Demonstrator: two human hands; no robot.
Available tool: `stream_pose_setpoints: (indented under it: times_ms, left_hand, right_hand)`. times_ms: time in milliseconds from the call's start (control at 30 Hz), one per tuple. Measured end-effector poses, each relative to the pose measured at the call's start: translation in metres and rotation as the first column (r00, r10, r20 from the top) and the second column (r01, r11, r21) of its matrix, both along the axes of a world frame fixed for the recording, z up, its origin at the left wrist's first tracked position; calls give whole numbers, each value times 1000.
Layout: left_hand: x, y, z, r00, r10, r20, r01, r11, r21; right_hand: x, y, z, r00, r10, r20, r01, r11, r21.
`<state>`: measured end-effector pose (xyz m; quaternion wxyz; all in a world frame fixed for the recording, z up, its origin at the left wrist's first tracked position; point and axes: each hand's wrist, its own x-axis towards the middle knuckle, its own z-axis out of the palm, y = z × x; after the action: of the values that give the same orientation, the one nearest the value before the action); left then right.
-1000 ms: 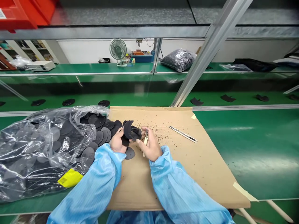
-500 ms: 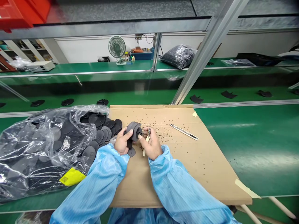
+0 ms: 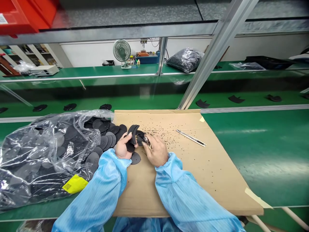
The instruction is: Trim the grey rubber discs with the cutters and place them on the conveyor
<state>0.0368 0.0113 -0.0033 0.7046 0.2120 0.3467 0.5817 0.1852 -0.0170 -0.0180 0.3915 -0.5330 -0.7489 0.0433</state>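
My left hand (image 3: 123,147) is closed on several black plastic parts (image 3: 133,133), curved pieces with round discs. Close to its right, my right hand (image 3: 156,149) is closed round a small metal tool (image 3: 147,140), mostly hidden by the fingers, its tip at the parts. One dark disc (image 3: 135,158) lies on the cardboard (image 3: 145,193) just below the hands. Left of them, loose black discs (image 3: 103,141) spill from a clear plastic bag (image 3: 48,161) full of similar discs. Small black scraps are scattered over the cardboard.
A utility knife (image 3: 191,138) lies on the cardboard to the right. Black parts (image 3: 70,106) sit spaced along the green belt (image 3: 145,102) behind. A slanted metal post (image 3: 207,58) rises beyond the cardboard. A red bin (image 3: 26,16) is at the upper left.
The black parts have turned more upright and apart in my left hand, which has shifted slightly left. My right hand has rolled over the tool, hiding the pale handle that showed before.
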Motion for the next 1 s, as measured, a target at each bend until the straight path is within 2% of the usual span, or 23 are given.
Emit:
stream_pose_setpoints:
  times_ms: [667, 1000]
  left_hand:
    - [3, -2, 1, 999, 10, -39, -10, 1000, 5]
    - [5, -4, -1, 999, 21, -38, -22, 999, -35]
  right_hand:
    - [3, 1, 2, 993, -46, 113, 44, 999, 23]
    - [5, 2, 2, 982, -79, 170, 82, 997, -11]
